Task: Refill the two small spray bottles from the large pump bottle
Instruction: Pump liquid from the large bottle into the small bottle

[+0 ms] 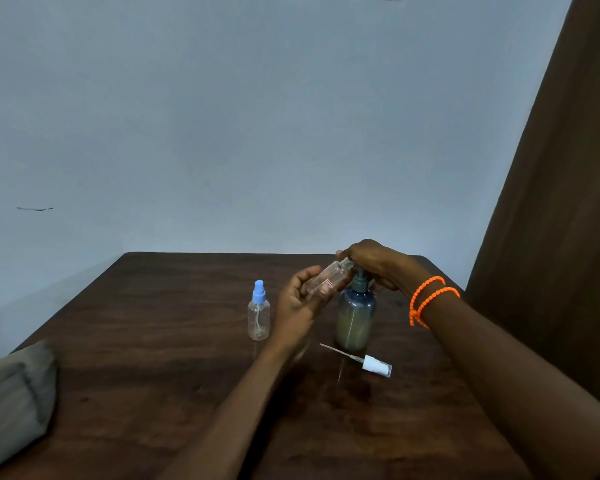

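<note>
The large grey-blue pump bottle (355, 318) stands upright on the dark wooden table (153, 358). My right hand (378, 263) lies on top of its pump head. My left hand (300, 299) holds a small clear spray bottle (328, 280) with a red label, tilted, its open neck up by the pump spout. That bottle's white spray head with dip tube (369, 362) lies on the table in front of the pump bottle. A second small clear bottle with a blue spray cap (258, 311) stands upright to the left of my left hand.
A grey folded cushion or cloth (13, 400) rests at the table's left edge. A pale wall stands right behind the table. A brown curtain (551, 202) hangs on the right.
</note>
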A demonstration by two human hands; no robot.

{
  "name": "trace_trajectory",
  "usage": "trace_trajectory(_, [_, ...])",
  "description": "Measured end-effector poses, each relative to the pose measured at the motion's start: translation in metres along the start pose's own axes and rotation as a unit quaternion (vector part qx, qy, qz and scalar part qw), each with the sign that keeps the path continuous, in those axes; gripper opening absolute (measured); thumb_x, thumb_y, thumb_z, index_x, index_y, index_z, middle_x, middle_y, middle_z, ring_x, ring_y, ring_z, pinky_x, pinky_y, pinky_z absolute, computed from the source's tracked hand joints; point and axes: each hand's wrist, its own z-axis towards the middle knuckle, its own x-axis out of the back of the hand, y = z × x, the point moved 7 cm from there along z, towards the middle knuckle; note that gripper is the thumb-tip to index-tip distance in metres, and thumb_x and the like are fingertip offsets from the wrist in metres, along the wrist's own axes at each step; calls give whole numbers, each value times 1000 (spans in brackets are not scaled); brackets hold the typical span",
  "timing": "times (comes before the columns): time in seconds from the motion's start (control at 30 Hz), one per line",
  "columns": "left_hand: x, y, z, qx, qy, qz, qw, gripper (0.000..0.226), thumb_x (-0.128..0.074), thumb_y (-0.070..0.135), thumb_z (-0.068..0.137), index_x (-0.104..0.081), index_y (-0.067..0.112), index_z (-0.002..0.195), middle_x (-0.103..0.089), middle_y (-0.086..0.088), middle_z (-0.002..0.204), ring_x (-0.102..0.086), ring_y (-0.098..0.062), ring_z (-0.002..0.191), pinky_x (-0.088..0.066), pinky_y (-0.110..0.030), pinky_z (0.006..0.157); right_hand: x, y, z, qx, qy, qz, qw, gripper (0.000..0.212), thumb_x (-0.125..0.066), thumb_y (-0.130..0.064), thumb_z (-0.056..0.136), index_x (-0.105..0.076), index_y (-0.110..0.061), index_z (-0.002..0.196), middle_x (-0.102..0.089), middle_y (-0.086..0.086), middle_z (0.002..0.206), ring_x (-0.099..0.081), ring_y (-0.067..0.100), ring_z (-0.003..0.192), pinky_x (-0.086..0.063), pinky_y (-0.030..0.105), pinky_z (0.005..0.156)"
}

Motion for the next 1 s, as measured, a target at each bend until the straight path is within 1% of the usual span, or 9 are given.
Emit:
trace_trajectory(0.1, [2,-8,3,19,-8,-57,998,40,-76,8,87,-58,5,122,-68,-16,121,-63,-29,116,-55,-33,97,-3,4,1,4,5,7,1000,19,-50,-24,98,-68,-17,102,-70,6,73,-62,24,72,-44,34,70])
trace_trajectory(0.27, [-2,-9,-1,50,-26,-126,990,42,-69,3,88,-54,-3,126,-64,-25,130,-61,-38,123,-54,-38,102,-4,6,-1,18,18,14,1000,18,-49,-16,97,-67,-18,96,-66,10,89,-59,27,81,-42,31,65])
trace_trajectory(0.4, [-3,-5,-6,79,-9,-161,984,30,-64,-1,90,-60,2,120,-70,-16,122,-69,-28,112,-60,-34,91,-1,-5,-16,30,2,-37,999,22,-46,-10,97,-63,-14,84,-59,8,72,-52,21,59,-38,25,52])
trace_trajectory(0.47, [-2,-4,-7,74,-1,-146,986,33,-67,3,86,-63,5,119,-73,-10,115,-71,-19,100,-60,-28,79,0,-6,-16,26,1,-56,998,25,-45,-12,97,-64,-16,82,-59,9,73,-51,22,60,-38,26,52])
trace_trajectory(0.53, [0,-3,-6,62,9,-145,987,41,-69,6,80,-64,8,120,-75,-6,110,-71,-12,94,-58,-23,76,0,-4,-14,16,3,-47,999,26,-42,-15,97,-66,-15,87,-67,11,75,-57,24,64,-40,27,55])
trace_trajectory(0.63, [6,-3,-3,48,38,-144,988,48,-73,7,73,-64,8,120,-75,-11,109,-72,-14,93,-59,-23,78,-4,3,-10,7,15,-2,1000,25,-41,-16,99,-66,-15,95,-74,15,78,-63,25,66,-38,26,54])
trace_trajectory(0.77, [10,-3,-5,45,51,-147,987,51,-76,6,73,-63,2,122,-69,-22,118,-71,-23,103,-60,-31,89,-3,0,-17,24,16,-25,999,24,-44,-12,96,-67,-12,90,-69,15,80,-60,28,74,-41,30,63])
trace_trajectory(0.9, [5,1,-8,48,46,-191,979,55,-72,4,74,-60,0,128,-72,-19,114,-73,-17,91,-60,-24,81,2,-9,-21,43,-4,-60,997,24,-46,-7,90,-69,-8,85,-69,18,81,-62,30,74,-47,32,60])
trace_trajectory(1.0, [7,0,-8,61,42,-218,973,54,-70,5,79,-59,2,132,-71,-19,118,-72,-17,91,-60,-24,83,1,-6,-16,35,4,-50,998,24,-47,-11,93,-69,-10,82,-70,15,77,-61,29,70,-44,27,56])
